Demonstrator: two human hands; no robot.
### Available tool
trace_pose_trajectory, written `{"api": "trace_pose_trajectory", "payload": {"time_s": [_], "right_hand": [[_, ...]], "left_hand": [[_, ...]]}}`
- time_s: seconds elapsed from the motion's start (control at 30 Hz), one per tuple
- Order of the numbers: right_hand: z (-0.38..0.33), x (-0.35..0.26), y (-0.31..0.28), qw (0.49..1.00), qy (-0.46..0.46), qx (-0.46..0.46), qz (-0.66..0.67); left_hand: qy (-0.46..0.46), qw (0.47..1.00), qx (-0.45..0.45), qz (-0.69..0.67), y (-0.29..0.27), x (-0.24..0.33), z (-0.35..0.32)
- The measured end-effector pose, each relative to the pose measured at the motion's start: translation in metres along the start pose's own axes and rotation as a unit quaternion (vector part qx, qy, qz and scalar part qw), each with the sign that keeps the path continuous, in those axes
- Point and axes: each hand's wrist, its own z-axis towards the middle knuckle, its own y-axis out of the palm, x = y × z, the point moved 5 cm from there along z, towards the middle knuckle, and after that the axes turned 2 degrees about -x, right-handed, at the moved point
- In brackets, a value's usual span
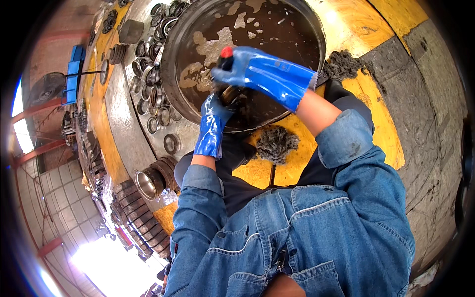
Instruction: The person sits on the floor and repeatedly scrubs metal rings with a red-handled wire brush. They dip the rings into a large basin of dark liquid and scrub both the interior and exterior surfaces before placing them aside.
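My right hand [236, 68], in a long blue rubber glove, is closed round a dark tool handle with a red end [226, 53]. Below it, my left hand [215, 108], gloved the same way, grips a dark metal ring [230, 94], partly hidden by the gloves. The tool's working end cannot be made out. Both hands are over the near left part of a large round metal basin [169, 64], which holds dark brown liquid [284, 44] with patches of pale foam.
Many metal rings [151, 75] crowd the metal sheet left of the basin. One ring [171, 144] lies apart, and larger rings [146, 185] stand nearer me. Grey fibre wads [277, 144] lie between my legs and right of the basin. A blue frame [74, 74] stands far left.
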Motion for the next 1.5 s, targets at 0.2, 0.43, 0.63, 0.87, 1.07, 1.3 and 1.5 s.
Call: {"api": "trace_pose_trajectory", "payload": {"time_s": [0.2,0.43,0.63,0.87,1.07,1.3,1.5], "right_hand": [[0.006,0.039,0.006,0.998,0.022,0.056,-0.001],[-0.006,0.095,0.005,0.972,0.125,0.11,-0.166],[-0.005,0.106,-0.015,0.942,0.229,-0.012,-0.244],[-0.017,0.027,-0.016,0.995,0.026,0.063,0.074],[-0.003,0.019,0.013,0.99,-0.005,0.086,-0.115],[-0.015,0.05,-0.014,0.986,0.088,0.139,-0.027],[-0.026,0.039,0.02,0.99,0.041,0.127,0.04]], "left_hand": [[0.001,1.0,0.001,0.006,-0.006,-0.005,-0.001],[0.0,0.967,-0.13,0.218,-0.019,0.102,0.027],[0.046,0.972,-0.102,0.208,-0.01,0.096,0.037],[0.031,1.0,-0.004,0.0,-0.007,0.011,-0.004],[0.036,0.999,0.004,0.016,-0.005,0.006,-0.004],[0.041,0.997,0.025,-0.059,-0.003,0.015,-0.005],[0.05,0.989,-0.007,-0.136,0.014,-0.026,0.009]]}}
